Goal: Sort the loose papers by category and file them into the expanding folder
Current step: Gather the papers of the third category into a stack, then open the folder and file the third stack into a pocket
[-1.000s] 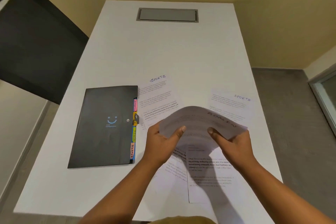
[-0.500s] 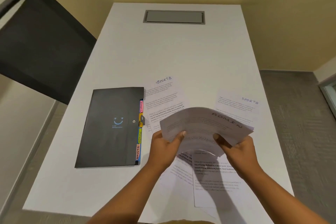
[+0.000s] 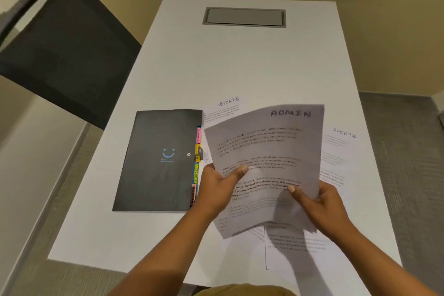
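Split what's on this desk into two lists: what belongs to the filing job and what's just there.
Job:
ADMIN sheet, held in left hand and right hand
two SPORTS sheets
other loose papers
black expanding folder with coloured tabs

Just there:
grey cable hatch
black chair

One folder, two "SPORTS" sheets.
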Motion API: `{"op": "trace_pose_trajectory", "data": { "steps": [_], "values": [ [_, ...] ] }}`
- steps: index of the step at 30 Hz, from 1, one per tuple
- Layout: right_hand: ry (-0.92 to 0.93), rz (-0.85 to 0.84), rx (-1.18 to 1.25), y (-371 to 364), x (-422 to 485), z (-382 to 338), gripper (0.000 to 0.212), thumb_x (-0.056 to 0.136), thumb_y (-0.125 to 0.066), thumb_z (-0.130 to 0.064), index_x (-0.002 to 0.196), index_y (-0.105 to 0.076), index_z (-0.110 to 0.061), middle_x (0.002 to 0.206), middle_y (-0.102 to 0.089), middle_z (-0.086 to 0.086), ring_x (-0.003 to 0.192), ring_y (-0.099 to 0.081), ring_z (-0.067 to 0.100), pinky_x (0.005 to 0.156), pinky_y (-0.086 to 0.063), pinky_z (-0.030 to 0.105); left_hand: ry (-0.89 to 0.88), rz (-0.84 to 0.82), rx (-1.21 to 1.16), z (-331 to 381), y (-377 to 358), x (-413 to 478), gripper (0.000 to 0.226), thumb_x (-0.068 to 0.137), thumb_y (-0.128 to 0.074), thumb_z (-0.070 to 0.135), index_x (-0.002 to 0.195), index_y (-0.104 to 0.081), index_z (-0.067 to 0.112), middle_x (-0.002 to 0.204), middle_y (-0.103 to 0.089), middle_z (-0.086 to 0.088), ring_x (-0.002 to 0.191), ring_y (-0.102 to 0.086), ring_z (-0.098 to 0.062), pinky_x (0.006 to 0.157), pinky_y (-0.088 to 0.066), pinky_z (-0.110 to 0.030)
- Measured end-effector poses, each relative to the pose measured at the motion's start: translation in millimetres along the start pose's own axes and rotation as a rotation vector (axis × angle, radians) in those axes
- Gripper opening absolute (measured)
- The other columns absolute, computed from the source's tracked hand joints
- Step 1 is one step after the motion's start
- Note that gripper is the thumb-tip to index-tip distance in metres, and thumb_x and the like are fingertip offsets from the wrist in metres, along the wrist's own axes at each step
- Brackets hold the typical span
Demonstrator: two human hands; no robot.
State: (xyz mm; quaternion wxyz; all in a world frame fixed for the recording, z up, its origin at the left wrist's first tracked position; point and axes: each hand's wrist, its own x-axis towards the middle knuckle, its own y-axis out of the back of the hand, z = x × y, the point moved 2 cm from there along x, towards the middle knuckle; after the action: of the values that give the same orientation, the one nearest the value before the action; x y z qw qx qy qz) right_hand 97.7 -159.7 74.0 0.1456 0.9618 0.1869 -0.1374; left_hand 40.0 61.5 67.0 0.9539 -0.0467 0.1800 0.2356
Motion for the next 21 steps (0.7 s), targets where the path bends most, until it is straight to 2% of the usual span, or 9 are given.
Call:
{"op": "trace_pose_trajectory", "data": {
  "steps": [2, 4, 5, 7, 9, 12, 15, 18, 21],
  "values": [
    [-0.012, -0.018, -0.091, 2.5, -2.0, -2.7, 0.013, 0.082, -0.067, -0.036, 0.090, -0.074, -0.029, 0.084, -0.077, -0.018, 0.076, -0.073, 0.007, 0.059, -0.057, 0.023, 0.007, -0.072, -0.025, 5.6, 4.2, 3.5, 0.027, 0.081, -0.076, 0.021, 0.107, -0.068, 0.018, 0.101, -0.076, 0.002, 0.092, -0.072, -0.015, 0.073, -0.059, -0.028],
    [0.002, -0.006, -0.161, 3.2, -3.2, -5.1, 0.013, 0.085, -0.065, -0.037, 0.085, -0.075, -0.028, 0.079, -0.076, -0.017, 0.069, -0.072, 0.007, 0.060, -0.057, 0.028, 0.005, -0.070, 0.001, 10.5, 8.8, 8.4, 0.027, 0.080, -0.076, 0.032, 0.103, -0.070, 0.020, 0.094, -0.076, 0.008, 0.086, -0.072, -0.009, 0.068, -0.056, -0.019],
    [0.008, 0.011, -0.187, 2.8, -3.7, -5.3, 0.013, 0.087, -0.065, -0.033, 0.081, -0.075, -0.027, 0.075, -0.076, -0.016, 0.065, -0.071, 0.008, 0.060, -0.056, 0.031, -0.002, -0.029, 0.036, 11.4, 12.9, 11.2, 0.029, 0.079, -0.072, 0.042, 0.097, -0.071, 0.020, 0.086, -0.075, 0.011, 0.079, -0.071, -0.005, 0.064, -0.053, -0.015],
    [0.006, 0.068, -0.206, 4.1, -5.1, -2.4, 0.019, 0.090, -0.066, -0.026, 0.072, -0.072, -0.026, 0.066, -0.073, -0.012, 0.059, -0.068, 0.017, 0.058, -0.052, 0.035, -0.005, 0.092, 0.180, 5.6, 23.1, 20.0, 0.052, 0.079, -0.054, 0.063, 0.092, -0.070, 0.016, 0.084, -0.071, 0.011, 0.077, -0.066, -0.007, 0.065, -0.048, -0.016],
    [-0.013, 0.110, -0.207, 3.1, -7.5, 0.3, 0.025, 0.090, -0.067, -0.022, 0.065, -0.068, -0.021, 0.057, -0.070, -0.003, 0.055, -0.063, 0.024, 0.055, -0.046, 0.033, 0.011, 0.275, 0.524, -10.0, 44.8, 29.1, 0.061, 0.085, -0.044, 0.068, 0.099, -0.066, 0.012, 0.099, -0.066, 0.000, 0.087, -0.062, -0.015, 0.070, -0.047, -0.025],
    [-0.054, 0.134, -0.201, 5.9, -9.8, 6.2, 0.025, 0.089, -0.067, -0.024, 0.067, -0.069, -0.014, 0.060, -0.070, 0.008, 0.060, -0.063, 0.031, 0.058, -0.046, 0.037, 0.113, 0.448, 1.120, -30.3, 75.7, 34.4, 0.049, 0.089, -0.056, 0.053, 0.117, -0.056, 0.012, 0.121, -0.055, -0.008, 0.105, -0.057, -0.024, 0.084, -0.050, -0.037],
    [-0.068, 0.135, -0.201, 6.4, -12.3, 7.1, 0.022, 0.090, -0.067, -0.024, 0.071, -0.072, -0.013, 0.062, -0.073, 0.003, 0.064, -0.067, 0.032, 0.059, -0.048, 0.037, 0.188, 0.403, 1.335, -48.5, 88.2, 37.3, 0.067, 0.083, -0.059, 0.057, 0.130, -0.044, 0.011, 0.134, -0.045, -0.011, 0.122, -0.047, -0.027, 0.096, -0.044, -0.038],
    [-0.077, 0.137, -0.200, 4.0, -15.1, 6.7, 0.022, 0.090, -0.067, -0.023, 0.070, -0.071, -0.013, 0.059, -0.072, -0.003, 0.061, -0.065, 0.027, 0.057, -0.046, 0.034, 0.268, 0.309, 1.431, -61.1, 93.3, 41.4, 0.090, 0.081, -0.058, 0.062, 0.146, -0.026, 0.009, 0.155, -0.022, -0.017, 0.141, -0.024, -0.042, 0.109, -0.034, -0.049],
    [-0.091, 0.136, -0.193, 3.3, -15.9, 7.2, 0.022, 0.089, -0.067, -0.024, 0.071, -0.071, -0.013, 0.060, -0.072, 0.002, 0.061, -0.066, 0.029, 0.057, -0.047, 0.035, 0.342, 0.225, 1.420, -66.3, 93.8, 44.3, 0.095, 0.085, -0.055, 0.060, 0.151, -0.013, 0.007, 0.160, -0.006, -0.019, 0.140, -0.017, -0.052, 0.111, -0.030, -0.056]
  ]
}}
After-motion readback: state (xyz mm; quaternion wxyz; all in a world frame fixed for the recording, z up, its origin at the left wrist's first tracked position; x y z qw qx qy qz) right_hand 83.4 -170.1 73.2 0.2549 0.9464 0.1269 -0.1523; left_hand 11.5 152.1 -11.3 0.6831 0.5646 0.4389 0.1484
